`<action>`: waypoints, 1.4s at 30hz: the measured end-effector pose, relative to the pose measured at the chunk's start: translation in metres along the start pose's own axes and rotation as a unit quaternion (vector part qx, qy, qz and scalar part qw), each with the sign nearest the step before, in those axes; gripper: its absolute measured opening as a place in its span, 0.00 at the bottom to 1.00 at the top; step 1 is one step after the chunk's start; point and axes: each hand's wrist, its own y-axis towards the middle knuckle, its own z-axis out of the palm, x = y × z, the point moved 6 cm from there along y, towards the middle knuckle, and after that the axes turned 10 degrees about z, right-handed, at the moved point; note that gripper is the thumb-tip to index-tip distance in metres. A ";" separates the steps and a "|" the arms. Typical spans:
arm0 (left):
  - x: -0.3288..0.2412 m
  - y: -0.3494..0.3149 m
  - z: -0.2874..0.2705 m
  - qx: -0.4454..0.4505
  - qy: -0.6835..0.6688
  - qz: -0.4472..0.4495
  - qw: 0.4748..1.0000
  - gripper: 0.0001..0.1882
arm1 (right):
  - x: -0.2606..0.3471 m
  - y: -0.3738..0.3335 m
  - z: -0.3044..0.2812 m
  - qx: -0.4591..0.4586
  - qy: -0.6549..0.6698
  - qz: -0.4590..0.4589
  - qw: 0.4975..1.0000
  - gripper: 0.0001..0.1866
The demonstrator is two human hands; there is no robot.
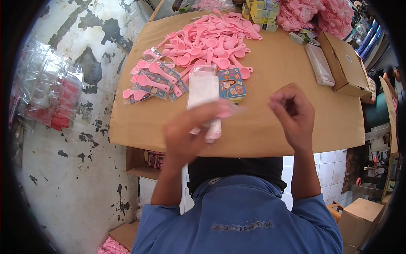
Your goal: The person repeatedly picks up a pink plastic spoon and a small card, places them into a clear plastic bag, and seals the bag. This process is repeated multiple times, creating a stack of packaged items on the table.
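Note:
My left hand (186, 129) is closed and blurred by motion, in front of a stack of clear plastic bags (202, 89). From its fingertips sticks a pink piece with clear plastic around it (228, 111), too smeared to tell its kind. To the right, my right hand (295, 115) hovers over the table with its fingers curled in toward the thumb; whether anything small is between them is hidden. A stack of blue printed cards (231, 82) lies beside the bags. Left of the bags are bagged pink scoops with cards (154, 80).
A large heap of loose pink scoops (207, 40) covers the far part of the brown-topped table (270, 139). Yellow card bundles (263, 12) and bags of pink scoops (302, 15) stand behind. A cardboard box (344, 63) sits at the right edge. Plastic bags hang on the left wall (50, 84).

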 end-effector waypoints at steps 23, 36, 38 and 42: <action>0.159 -0.039 -0.122 0.227 0.469 -0.064 0.851 0.29 | -0.108 0.099 0.033 0.082 -0.171 0.176 0.966 0.17; 0.092 -0.022 -0.096 -0.002 0.249 -0.187 0.950 0.18 | -0.066 0.052 -0.021 0.007 -0.110 0.215 0.970 0.15; 0.095 -0.022 -0.058 0.052 0.175 -0.245 0.952 0.16 | -0.047 0.045 -0.017 -0.038 -0.309 -0.016 0.950 0.15; 0.127 -0.031 -0.031 0.055 0.123 -0.348 0.928 0.18 | -0.020 0.032 -0.010 -0.109 -0.464 -0.128 0.870 0.14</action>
